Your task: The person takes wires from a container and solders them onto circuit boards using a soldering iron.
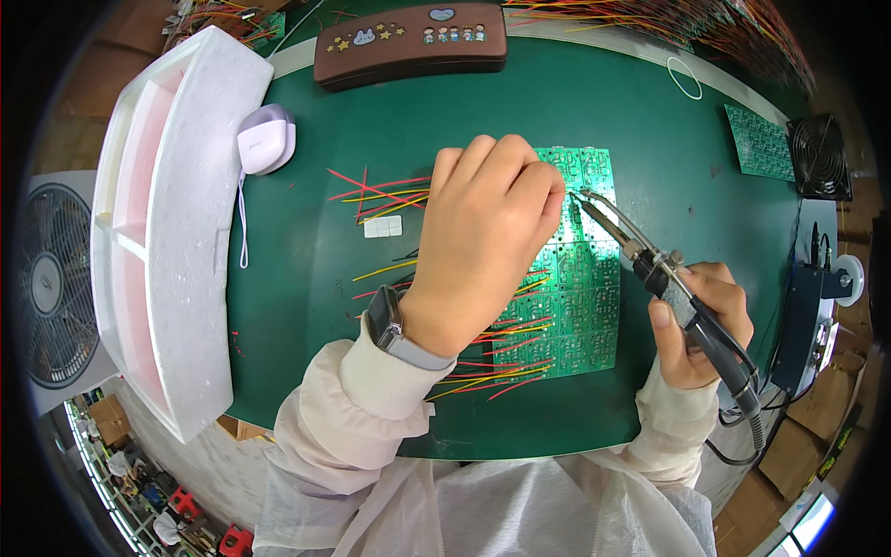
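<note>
My right hand (698,325) grips a soldering iron (691,311) with a thin metal feed tube clamped along it. The iron's tip meets the upper part of a green circuit board panel (585,306). Just left of the tip, my left hand (492,200) is closed over the panel, wearing a watch (385,316) at the wrist. What its fingers pinch is hidden beneath them. Red, yellow and black wires (501,371) stick out leftward from the panel's lower part. More loose wires (371,190) lie left of my left hand, above a small white sticker sheet (382,226).
A white foam box (190,241) with compartments stands at left, beside a lilac earphone case (266,141). At the back sit a brown case (408,46) and bundled wires (687,28). To the right are another circuit board (759,144), a black fan (819,158) and a blue device (803,316).
</note>
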